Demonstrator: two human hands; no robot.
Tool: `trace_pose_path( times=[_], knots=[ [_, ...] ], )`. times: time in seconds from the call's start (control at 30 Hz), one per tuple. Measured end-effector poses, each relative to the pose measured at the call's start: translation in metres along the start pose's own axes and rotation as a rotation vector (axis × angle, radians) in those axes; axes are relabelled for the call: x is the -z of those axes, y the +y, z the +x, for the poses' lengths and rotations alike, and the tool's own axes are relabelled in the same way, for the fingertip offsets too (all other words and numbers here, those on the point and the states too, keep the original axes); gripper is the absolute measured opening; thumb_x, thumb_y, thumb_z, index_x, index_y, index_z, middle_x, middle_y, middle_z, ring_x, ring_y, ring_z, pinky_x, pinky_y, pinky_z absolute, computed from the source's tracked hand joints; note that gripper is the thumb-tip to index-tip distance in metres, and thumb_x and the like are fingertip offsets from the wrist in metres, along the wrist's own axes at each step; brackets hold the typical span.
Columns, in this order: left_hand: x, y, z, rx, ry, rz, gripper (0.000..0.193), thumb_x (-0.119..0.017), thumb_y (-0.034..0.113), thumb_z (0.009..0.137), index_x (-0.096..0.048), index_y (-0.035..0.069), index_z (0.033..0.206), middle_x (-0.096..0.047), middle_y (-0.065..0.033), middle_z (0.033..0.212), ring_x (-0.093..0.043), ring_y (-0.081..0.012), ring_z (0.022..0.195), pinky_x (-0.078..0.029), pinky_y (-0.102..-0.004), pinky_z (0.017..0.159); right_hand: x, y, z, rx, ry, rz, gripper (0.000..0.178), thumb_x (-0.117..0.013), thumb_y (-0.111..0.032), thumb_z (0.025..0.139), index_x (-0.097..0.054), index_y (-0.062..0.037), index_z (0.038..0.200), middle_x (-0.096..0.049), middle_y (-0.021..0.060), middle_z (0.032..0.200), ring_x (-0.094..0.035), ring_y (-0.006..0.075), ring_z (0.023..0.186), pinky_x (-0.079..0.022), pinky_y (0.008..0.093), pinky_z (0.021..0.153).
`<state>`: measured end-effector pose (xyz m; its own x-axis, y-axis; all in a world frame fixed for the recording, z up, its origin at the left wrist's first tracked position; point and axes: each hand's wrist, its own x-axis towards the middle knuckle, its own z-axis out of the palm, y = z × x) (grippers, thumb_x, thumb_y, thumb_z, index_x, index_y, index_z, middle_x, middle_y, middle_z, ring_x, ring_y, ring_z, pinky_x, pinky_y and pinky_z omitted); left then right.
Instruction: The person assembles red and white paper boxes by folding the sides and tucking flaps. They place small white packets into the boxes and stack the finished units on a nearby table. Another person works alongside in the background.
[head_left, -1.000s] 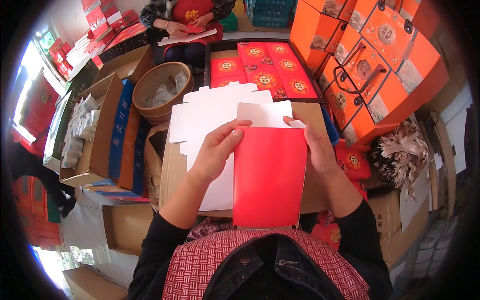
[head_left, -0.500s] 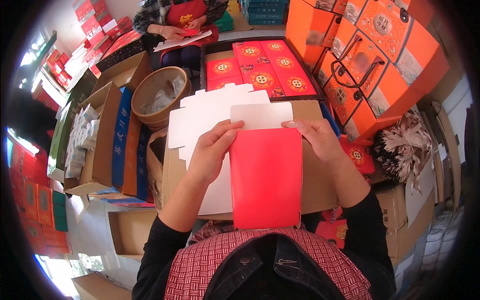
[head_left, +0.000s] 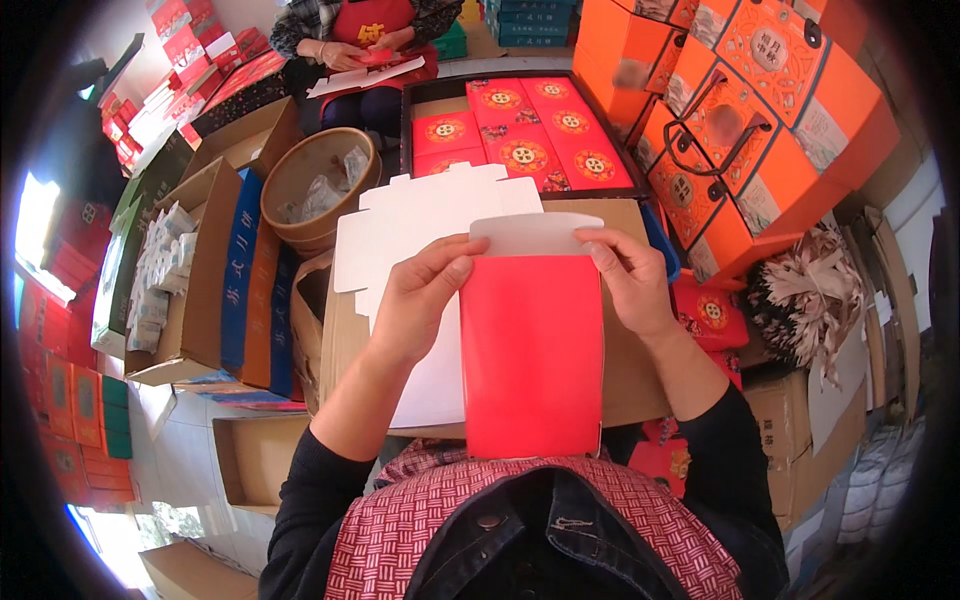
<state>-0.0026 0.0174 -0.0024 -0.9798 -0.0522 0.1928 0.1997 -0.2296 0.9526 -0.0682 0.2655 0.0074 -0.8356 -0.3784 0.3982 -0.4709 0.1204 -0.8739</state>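
Note:
A flat-topped red cardboard box [head_left: 532, 350] lies in front of me, its near end by my apron. From its far end sticks up a pale end flap [head_left: 535, 236], slightly bowed. My left hand [head_left: 428, 290] pinches the far left corner, thumb on the red edge and fingers against the flap. At the far right corner my right hand [head_left: 630, 278] grips the flap's edge between thumb and bent fingers. Under and beyond the box lie white die-cut card blanks [head_left: 410, 222], unfolded, on a brown cardboard surface [head_left: 635, 355].
Red printed boxes [head_left: 525, 155] fill a dark tray at the back. Orange gift boxes [head_left: 745, 130] are stacked at the right. On the left stand a round bin [head_left: 275, 195] and a carton of small white packets [head_left: 160, 270]. A co-worker's hands [head_left: 345, 57] hold something red across the table.
The flap now bows upward at its far edge. My right hand has shifted slightly right, its fingers higher on the flap. Across the table, the co-worker's hands have moved a little.

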Motion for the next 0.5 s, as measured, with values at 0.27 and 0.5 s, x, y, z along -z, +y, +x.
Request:
trace_pose_path(
  times=[0.27,0.5],
  knots=[
    [-0.004,-0.003,0.002,-0.109,-0.014,0.090,0.018,-0.061,0.004,0.090,-0.068,0.000,0.106,-0.061,-0.0082,0.112,-0.059,-0.0154,0.103,-0.048,-0.0272,0.090,0.025,-0.029,0.036,-0.117,-0.311,0.426,0.020,-0.056,-0.015,0.095,-0.066,0.0022,0.094,-0.065,0.0074,0.087,-0.060,0.0115,0.083,-0.047,0.0229,0.074],
    [-0.020,0.015,-0.002,-0.193,-0.005,0.260,0.013,-0.059,0.001,0.090,-0.067,-0.001,0.100,-0.061,-0.0095,0.111,-0.059,-0.0169,0.103,-0.048,-0.0276,0.090,0.014,-0.062,0.097,-0.422,-0.846,0.120,0.020,-0.067,-0.023,0.088,-0.068,-0.0030,0.086,-0.062,0.0007,0.079,-0.052,0.0055,0.071,-0.041,0.0225,0.060]
  ],
)
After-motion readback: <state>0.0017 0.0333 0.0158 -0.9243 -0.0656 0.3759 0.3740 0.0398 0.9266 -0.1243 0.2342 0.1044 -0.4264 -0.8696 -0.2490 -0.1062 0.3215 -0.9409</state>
